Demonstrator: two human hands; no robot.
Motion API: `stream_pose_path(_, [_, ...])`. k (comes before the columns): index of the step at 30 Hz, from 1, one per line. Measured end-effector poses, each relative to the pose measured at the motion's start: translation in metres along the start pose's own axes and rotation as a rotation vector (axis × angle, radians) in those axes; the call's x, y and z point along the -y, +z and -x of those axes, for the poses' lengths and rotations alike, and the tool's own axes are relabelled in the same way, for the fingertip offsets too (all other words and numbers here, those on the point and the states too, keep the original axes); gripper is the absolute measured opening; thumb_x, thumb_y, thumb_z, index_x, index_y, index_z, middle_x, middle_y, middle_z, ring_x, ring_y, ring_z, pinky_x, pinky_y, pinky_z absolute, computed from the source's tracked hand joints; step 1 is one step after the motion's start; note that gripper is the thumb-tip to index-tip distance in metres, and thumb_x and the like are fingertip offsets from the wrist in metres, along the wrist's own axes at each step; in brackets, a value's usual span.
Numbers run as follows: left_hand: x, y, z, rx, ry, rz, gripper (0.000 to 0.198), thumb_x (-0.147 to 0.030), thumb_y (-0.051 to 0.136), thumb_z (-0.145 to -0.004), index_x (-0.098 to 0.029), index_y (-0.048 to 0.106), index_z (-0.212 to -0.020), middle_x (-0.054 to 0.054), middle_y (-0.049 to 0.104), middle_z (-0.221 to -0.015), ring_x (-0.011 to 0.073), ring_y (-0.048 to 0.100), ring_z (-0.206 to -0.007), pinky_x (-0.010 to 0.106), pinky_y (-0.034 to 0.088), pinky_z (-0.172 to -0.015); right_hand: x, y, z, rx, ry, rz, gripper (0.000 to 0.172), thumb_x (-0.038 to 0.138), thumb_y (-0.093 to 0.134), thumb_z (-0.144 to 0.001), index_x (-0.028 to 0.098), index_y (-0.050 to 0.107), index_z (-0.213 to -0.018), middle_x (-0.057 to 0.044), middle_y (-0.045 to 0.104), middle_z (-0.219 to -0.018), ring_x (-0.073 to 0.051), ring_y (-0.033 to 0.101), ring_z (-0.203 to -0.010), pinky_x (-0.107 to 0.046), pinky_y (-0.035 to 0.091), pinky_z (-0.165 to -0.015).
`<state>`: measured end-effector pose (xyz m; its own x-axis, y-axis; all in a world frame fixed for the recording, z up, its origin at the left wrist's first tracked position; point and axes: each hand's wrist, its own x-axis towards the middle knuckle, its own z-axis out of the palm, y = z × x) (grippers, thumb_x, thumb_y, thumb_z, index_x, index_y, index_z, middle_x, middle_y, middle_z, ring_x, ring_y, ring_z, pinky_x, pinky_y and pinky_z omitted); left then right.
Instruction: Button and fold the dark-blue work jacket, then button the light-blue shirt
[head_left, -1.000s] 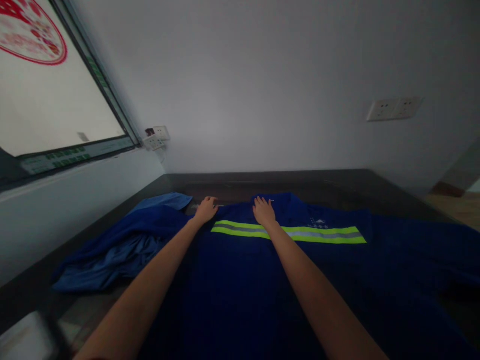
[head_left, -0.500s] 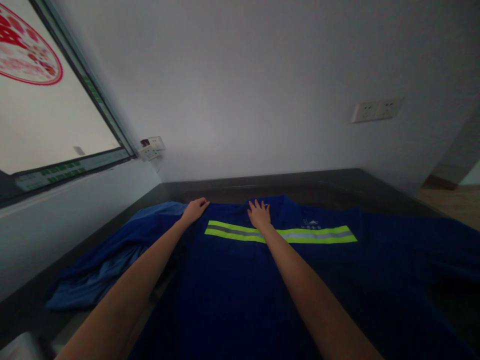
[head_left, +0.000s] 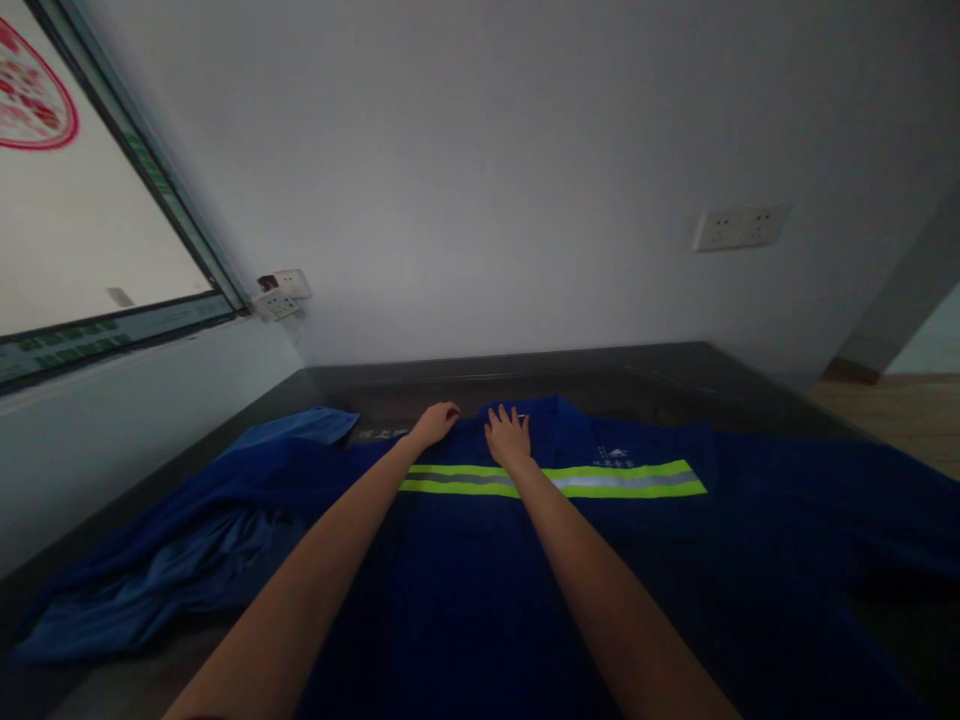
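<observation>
A dark blue work jacket (head_left: 465, 560) lies spread over the black tabletop, with a yellow-green and silver reflective band (head_left: 622, 480) across its chest. My right hand (head_left: 508, 437) rests flat by the collar (head_left: 559, 410), its fingers spread. Just to the left, my left hand (head_left: 436, 422) is closed at the jacket's upper edge near the shoulder; its fingertips are partly hidden. White lettering shows on the cloth beside my left wrist and on the right side of the chest. Both forearms cover parts of the jacket.
Lighter blue cloth (head_left: 135, 610) lies bunched at the left, partly under the jacket's sleeve. Black tabletop (head_left: 375, 380) shows beyond the collar, up against the white wall (head_left: 480, 200). Sockets (head_left: 739, 228) are on the wall, and a window (head_left: 90, 220) is at the left.
My left hand has moved right along the jacket's upper edge, closer to the collar, uncovering lettering by the left shoulder. My right hand stays by the collar. The view has shifted slightly.
</observation>
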<state>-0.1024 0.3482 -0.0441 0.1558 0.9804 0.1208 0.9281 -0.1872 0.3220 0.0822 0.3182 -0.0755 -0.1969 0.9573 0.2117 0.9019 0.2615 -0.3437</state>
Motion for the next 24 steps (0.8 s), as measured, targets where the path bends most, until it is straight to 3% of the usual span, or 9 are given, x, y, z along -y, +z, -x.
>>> stream_pose_path(4, [-0.014,0.014,-0.023,0.051,0.059,0.085,0.024,-0.028,0.054,-0.082,-0.016,0.070,-0.096,0.008,0.072,-0.099,0.0201,0.065,-0.092,0.027,0.048,-0.084,0.001,0.000,0.000,-0.010,-0.001,0.000,0.049,0.034,0.029,-0.097,0.019,0.040,-0.142,-0.011,0.035,-0.149,-0.034,0.026,-0.137,-0.054,0.015,-0.109])
stream_pose_path(11, [-0.010,0.008,-0.038,0.184,0.065,0.124,0.023,-0.034,0.062,-0.075,-0.014,0.073,-0.078,0.004,0.073,-0.078,0.0171,0.065,-0.073,0.022,0.049,-0.066,0.001,-0.001,-0.001,-0.019,0.008,-0.002,0.049,0.032,0.028,-0.096,0.017,0.040,-0.142,-0.012,0.036,-0.148,-0.034,0.028,-0.136,-0.055,0.017,-0.109])
stream_pose_path(16, [-0.015,0.015,-0.038,0.108,-0.034,-0.001,0.031,-0.037,0.052,-0.084,-0.015,0.072,-0.075,0.007,0.071,-0.079,0.0189,0.065,-0.078,0.025,0.048,-0.072,0.002,-0.001,0.000,-0.034,0.016,0.001,0.049,0.032,0.028,-0.096,0.018,0.038,-0.143,-0.011,0.035,-0.149,-0.032,0.029,-0.136,-0.052,0.016,-0.109])
stream_pose_path(20, [-0.027,0.023,-0.031,0.017,-0.115,-0.115,0.028,-0.036,0.048,-0.088,-0.017,0.070,-0.088,0.011,0.070,-0.092,0.0234,0.065,-0.089,0.032,0.048,-0.079,0.002,0.000,0.000,-0.027,0.007,-0.002,0.050,0.031,0.027,-0.096,0.015,0.037,-0.143,-0.013,0.034,-0.149,-0.032,0.028,-0.136,-0.053,0.015,-0.109])
stream_pose_path(24, [-0.036,0.027,-0.019,-0.070,-0.105,-0.173,0.025,-0.033,0.046,-0.090,-0.018,0.065,-0.096,0.012,0.066,-0.102,0.0251,0.062,-0.099,0.036,0.045,-0.087,0.001,0.001,-0.001,0.011,0.005,0.002,0.051,0.034,0.026,-0.097,0.015,0.038,-0.143,-0.013,0.032,-0.150,-0.032,0.023,-0.138,-0.054,0.011,-0.110])
